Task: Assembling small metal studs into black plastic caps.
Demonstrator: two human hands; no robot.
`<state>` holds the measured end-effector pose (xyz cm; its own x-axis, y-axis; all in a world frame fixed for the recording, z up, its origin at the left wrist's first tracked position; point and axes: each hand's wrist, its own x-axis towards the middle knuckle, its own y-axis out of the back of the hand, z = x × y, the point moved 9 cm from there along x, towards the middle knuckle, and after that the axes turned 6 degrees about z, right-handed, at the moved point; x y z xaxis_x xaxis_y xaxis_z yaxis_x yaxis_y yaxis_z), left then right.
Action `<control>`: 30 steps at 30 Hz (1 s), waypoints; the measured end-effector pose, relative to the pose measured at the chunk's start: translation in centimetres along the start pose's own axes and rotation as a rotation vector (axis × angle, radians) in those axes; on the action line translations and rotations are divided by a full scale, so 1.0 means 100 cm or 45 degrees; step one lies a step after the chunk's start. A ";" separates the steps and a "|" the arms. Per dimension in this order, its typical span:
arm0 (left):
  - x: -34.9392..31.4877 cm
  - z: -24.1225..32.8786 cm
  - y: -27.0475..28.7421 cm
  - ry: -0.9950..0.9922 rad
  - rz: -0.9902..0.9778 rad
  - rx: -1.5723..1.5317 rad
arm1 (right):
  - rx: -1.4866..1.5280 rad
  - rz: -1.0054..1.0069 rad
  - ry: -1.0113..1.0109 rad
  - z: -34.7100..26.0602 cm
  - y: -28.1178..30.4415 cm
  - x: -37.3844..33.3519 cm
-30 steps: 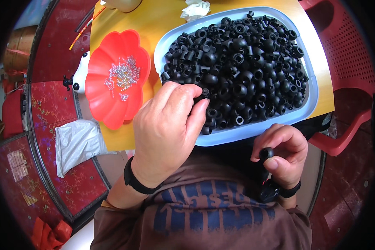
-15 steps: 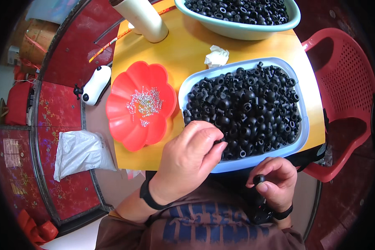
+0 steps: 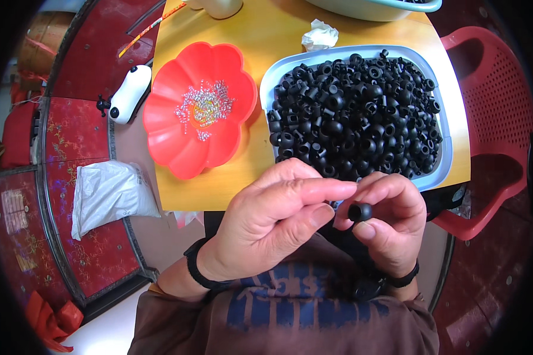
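Glossy yellow counter [image 3: 260,28]; by its near edge, my right grip [image 3: 404,232] pinches a smooth, hollow black ball [image 3: 362,212]; whether my left grip [image 3: 271,214] holds anything, I cannot tell.

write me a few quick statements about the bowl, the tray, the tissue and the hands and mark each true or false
1. The red bowl stands left of the blue tray. True.
2. The red bowl is empty. False: small shiny bits lie in it.
3. A crumpled white tissue lies on the yellow table. True.
4. The right hand holds a black piece. True.
5. The blue tray is bare. False: it is heaped with black parts.
6. The two hands are spread far apart. False: the left hand is close beside the right hand; whether they touch is hard to tell.
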<state>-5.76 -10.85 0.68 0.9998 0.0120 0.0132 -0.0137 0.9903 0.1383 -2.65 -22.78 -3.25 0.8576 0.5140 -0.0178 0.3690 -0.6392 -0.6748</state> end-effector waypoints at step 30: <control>-0.007 0.002 0.052 -0.320 0.386 0.998 | -0.101 0.162 -0.057 0.019 0.013 -0.004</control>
<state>-6.58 -5.69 1.60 0.9210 0.1368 0.3647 -0.3745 0.5683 0.7327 -3.18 -22.76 -5.55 0.8831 0.4497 -0.1338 0.2867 -0.7430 -0.6047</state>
